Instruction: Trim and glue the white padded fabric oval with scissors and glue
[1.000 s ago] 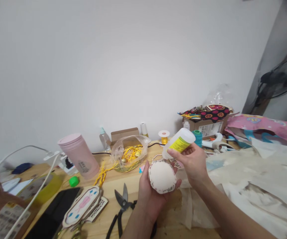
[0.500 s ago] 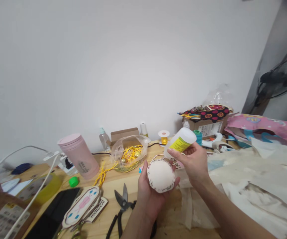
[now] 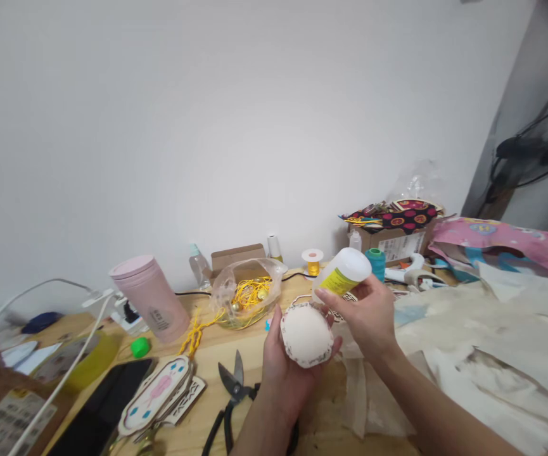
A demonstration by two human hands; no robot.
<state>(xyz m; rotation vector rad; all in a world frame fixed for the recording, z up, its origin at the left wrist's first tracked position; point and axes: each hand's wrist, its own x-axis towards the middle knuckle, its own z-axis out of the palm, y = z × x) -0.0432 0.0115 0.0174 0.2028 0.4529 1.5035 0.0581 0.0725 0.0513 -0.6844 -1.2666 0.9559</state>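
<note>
A round white padded piece with a patterned, gathered edge (image 3: 307, 335) rests in my left hand (image 3: 286, 386), fingers curled around its rim. My right hand (image 3: 369, 313) grips a white plastic bottle with a yellow label (image 3: 343, 273), tilted so its lower end points at the top edge of the padded piece. The bottle's mouth is hidden behind my fingers and the piece. Black-handled shears (image 3: 237, 383) lie with blades apart on the wooden table (image 3: 207, 354), left of my left hand.
Left are a pink tumbler (image 3: 150, 297), a phone (image 3: 102, 405), a green cap (image 3: 140, 346) and decorated tags (image 3: 159, 392). Behind sit a plastic bag of yellow cord (image 3: 249, 294), a spool of gold thread (image 3: 312, 261) and teal thread (image 3: 375, 263). White fabric (image 3: 483, 335) spreads right.
The bottle has shifted slightly left and down with my right hand. My left hand and the padded piece have barely moved.
</note>
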